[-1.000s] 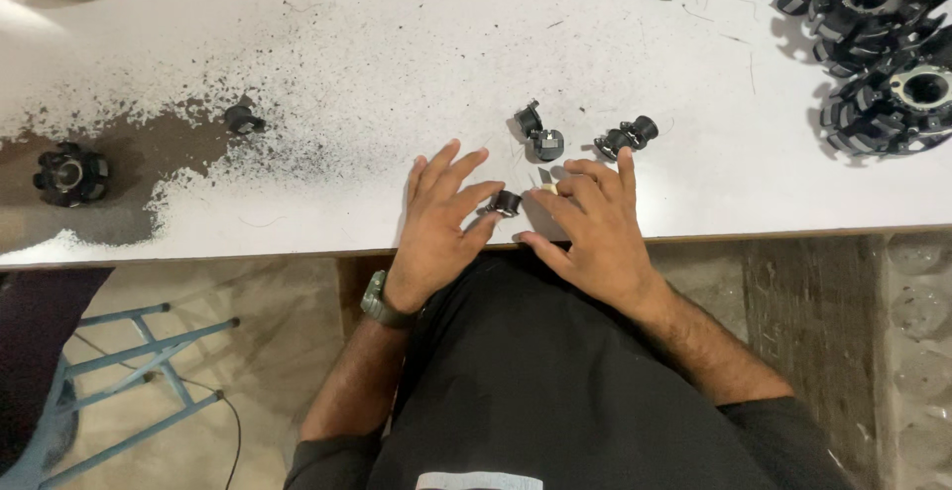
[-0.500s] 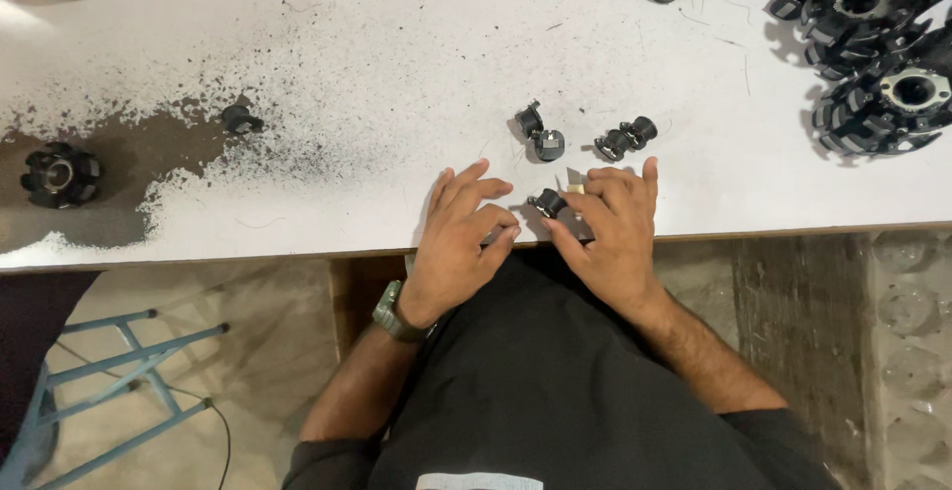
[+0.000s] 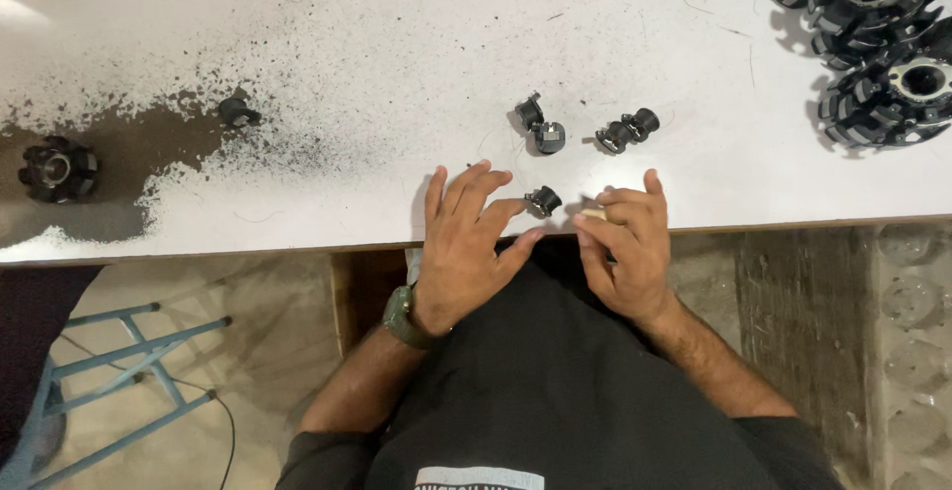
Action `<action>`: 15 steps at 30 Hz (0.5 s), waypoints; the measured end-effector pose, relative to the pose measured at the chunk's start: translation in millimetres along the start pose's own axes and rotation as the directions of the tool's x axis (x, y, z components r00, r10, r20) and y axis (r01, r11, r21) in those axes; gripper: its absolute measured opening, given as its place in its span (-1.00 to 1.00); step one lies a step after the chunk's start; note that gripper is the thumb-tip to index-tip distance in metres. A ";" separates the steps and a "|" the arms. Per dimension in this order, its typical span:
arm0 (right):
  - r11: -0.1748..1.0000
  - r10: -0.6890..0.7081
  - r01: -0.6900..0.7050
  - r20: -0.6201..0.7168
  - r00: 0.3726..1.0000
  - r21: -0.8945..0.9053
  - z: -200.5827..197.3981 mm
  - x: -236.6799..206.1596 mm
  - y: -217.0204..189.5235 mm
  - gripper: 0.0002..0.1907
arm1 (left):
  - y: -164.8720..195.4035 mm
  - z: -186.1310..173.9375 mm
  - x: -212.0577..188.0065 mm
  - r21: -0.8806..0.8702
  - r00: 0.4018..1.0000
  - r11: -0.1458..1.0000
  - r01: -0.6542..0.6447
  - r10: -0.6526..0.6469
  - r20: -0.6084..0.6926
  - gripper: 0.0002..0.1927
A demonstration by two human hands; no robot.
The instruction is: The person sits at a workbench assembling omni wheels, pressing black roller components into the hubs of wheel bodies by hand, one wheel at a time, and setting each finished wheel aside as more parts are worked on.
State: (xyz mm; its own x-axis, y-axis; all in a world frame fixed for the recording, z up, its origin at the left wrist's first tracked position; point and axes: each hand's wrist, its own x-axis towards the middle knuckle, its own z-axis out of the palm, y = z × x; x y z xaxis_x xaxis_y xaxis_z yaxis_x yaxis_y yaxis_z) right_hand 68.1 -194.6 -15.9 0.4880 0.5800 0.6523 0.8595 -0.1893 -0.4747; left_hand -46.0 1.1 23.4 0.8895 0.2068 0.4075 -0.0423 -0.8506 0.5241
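Starting far left: a round black toothed part [image 3: 58, 169] sits on a dark dusty patch of the white counter [image 3: 397, 44], w/ a small black piece [image 3: 237, 110] just right of it in the speckled dust. Left hand [image 3: 468, 242], watch [image 3: 400, 315] on the wrist, lies at the counter's near edge, fingers [image 3: 464, 192] spread & open, holding nothing; its fingertips sit just beside a small black cap [image 3: 543, 200] resting on the counter btwn both hands. Two black fittings [image 3: 540, 125] and [image 3: 628, 131] lie a bit farther back. Right hand [image 3: 625, 247] has fingers curled loosely, pinching a small pale bit [image 3: 593, 213] near the edge. Far right: a pile of black toothed rings [image 3: 883, 54], well apart from the hands.
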 end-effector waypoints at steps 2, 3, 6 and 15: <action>0.996 0.009 -0.013 0.040 0.999 0.083 4.6 -3.2 -1.9 -0.69 | 0.3 6.6 -0.5 0.021 1.000 1.000 0.007 -0.006 -0.023 -0.76; 0.992 0.011 -0.018 0.055 0.998 0.123 7.5 -3.3 -2.6 -0.67 | -0.3 9.7 0.0 0.033 0.999 0.999 0.005 -0.004 -0.037 -0.80; 0.997 0.041 -0.047 0.104 0.994 0.061 13.4 -1.0 -5.2 -0.69 | -1.4 15.2 -0.8 0.026 0.996 1.000 0.006 -0.004 -0.085 -0.84; 0.997 0.048 -0.054 0.109 0.993 0.054 14.8 7.6 -7.5 -0.69 | -3.4 24.1 -2.7 -0.014 0.988 0.999 -0.045 0.043 -0.145 -0.83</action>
State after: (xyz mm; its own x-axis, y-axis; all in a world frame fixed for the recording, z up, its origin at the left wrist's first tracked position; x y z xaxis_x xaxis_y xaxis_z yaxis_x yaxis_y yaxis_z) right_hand 63.1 -177.0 -16.1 0.5090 0.6534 0.5603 0.8225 -0.1772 -0.5405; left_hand -37.4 -8.3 2.5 0.8113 0.2385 0.5338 -0.0888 -0.8521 0.5158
